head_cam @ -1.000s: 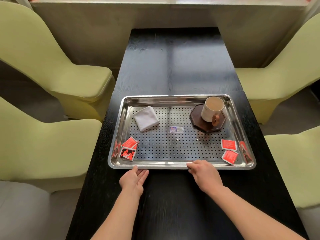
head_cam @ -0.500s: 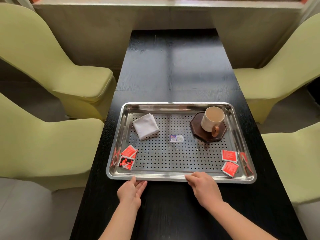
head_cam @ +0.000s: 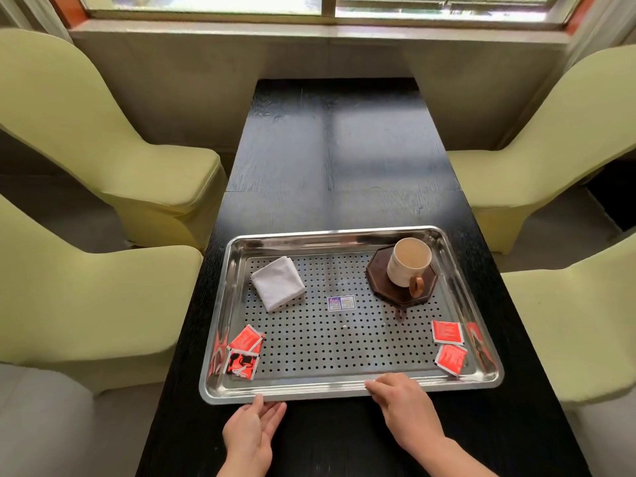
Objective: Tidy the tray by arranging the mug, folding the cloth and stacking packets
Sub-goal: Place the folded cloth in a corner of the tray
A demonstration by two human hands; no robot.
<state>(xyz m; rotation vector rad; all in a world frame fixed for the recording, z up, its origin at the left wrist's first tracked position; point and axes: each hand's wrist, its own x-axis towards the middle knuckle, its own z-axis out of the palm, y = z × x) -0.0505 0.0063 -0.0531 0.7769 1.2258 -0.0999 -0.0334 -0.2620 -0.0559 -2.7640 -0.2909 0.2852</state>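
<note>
Black wood-grained table (head_cam: pixel 344 149) lay under both hands at the near edge. The left hand (head_cam: pixel 253 432) was spread flat, palm turned inward, and its straight fingertips touched the near rim of the rectangular stainless-steel tray (head_cam: pixel 309 390). The right hand (head_cam: pixel 406 404) rested on the same rim further right, with its fingers loosely bent and nothing gripped.

Inside the tray, on the perforated floor:
- Near left corner: two red square packets (head_cam: pixel 242 354), overlapping.
- Near right corner: two further red packets (head_cam: pixel 447 342), just beside each other.
- Centre: a small blue-and-white label (head_cam: pixel 341 302).
- Far left: a white cloth (head_cam: pixel 278 283), folded into a square.
- Far right: a cream ceramic mug (head_cam: pixel 407 266) with a brown handle, upright on a dark octagonal coaster (head_cam: pixel 389 290).

Yellow-green covered chairs (head_cam: pixel 103 139) stood on both sides of the table. A window (head_cam: pixel 323 5) closed the far end.
</note>
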